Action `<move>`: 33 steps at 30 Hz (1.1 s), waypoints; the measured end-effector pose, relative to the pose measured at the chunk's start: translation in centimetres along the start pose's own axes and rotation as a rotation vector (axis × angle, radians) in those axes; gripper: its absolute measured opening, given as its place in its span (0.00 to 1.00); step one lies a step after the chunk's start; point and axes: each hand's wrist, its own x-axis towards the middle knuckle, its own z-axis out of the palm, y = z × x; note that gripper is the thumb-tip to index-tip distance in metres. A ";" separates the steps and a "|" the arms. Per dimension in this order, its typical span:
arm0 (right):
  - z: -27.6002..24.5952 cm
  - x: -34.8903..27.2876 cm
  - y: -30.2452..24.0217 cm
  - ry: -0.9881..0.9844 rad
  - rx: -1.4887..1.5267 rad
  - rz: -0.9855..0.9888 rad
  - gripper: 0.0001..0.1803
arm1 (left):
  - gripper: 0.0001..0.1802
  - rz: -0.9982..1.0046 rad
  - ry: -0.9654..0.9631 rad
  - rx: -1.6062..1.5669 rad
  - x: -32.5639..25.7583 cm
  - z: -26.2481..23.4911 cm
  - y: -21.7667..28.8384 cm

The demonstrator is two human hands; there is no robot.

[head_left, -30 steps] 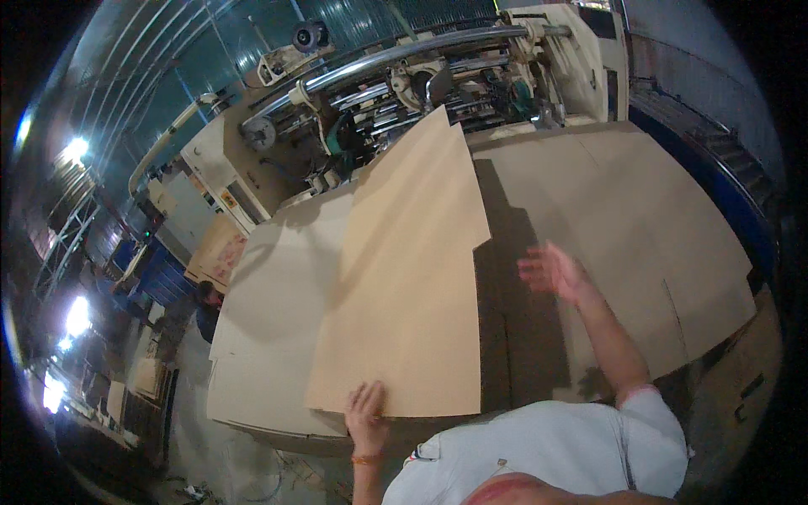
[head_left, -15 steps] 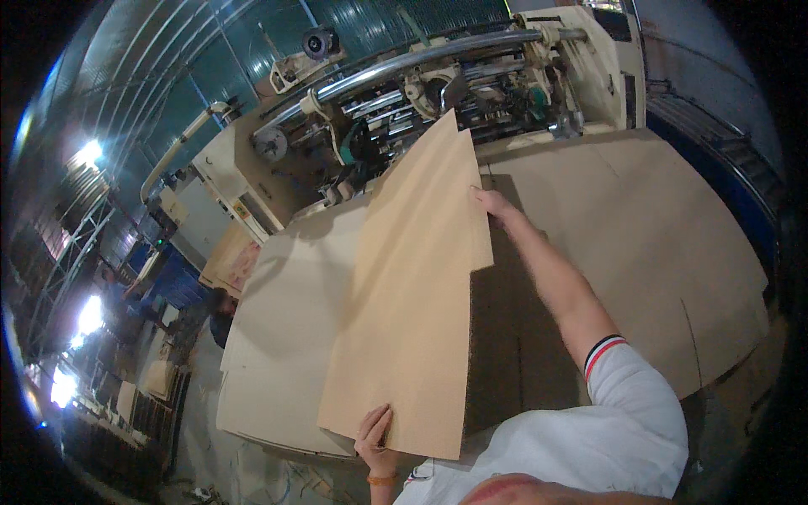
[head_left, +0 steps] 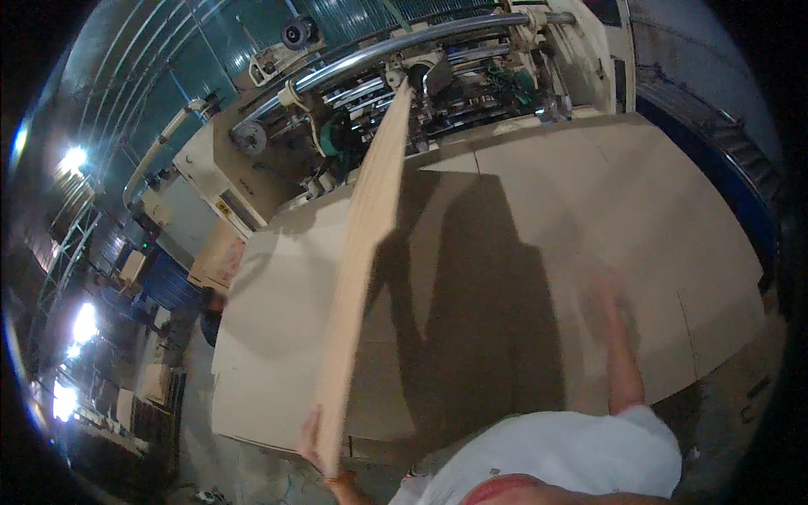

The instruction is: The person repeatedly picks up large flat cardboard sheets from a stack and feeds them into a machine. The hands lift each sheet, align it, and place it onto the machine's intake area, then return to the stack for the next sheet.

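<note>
A: What are the hands doing?

B: The left hand [head_left: 312,438] grasps the near end of a raised cardboard sheet [head_left: 360,244], fingers showing on its left side. The right hand [head_left: 611,295] is well apart from that sheet, out over the right side of the flat cardboard [head_left: 665,227]. It is smeared by motion, so I cannot tell whether its fingers are spread or curled.

A: Where is the raised sheet?

B: Left of centre, tilted steeply up on edge, so it appears as a narrow tan strip with a stepped right edge. Its far tip overlaps the machine [head_left: 433,76] in view (whether they touch, I cannot tell). A broad dark shadow falls to its right.

A: And around it?

B: Across the top, the machine carries a long metal roller [head_left: 404,49] between cream housings. At left, a co-worker [head_left: 210,316] shows partly beyond the cardboard's edge.
</note>
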 end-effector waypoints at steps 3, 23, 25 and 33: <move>-11.8 -3.2 18.8 0.331 -0.548 0.544 0.30 | 0.13 -0.138 0.227 0.046 -1.3 -1.5 -8.9; -22.6 -13.0 38.1 0.557 0.602 0.369 0.31 | 0.15 -0.263 0.123 -0.056 4.5 -5.2 -13.0; -19.9 -15.9 33.9 0.611 0.631 0.357 0.29 | 0.14 -0.325 0.098 0.060 4.7 -4.4 -13.2; -24.0 -18.7 13.3 0.731 0.580 0.165 0.25 | 0.14 -0.200 0.073 0.047 3.3 -3.0 -22.2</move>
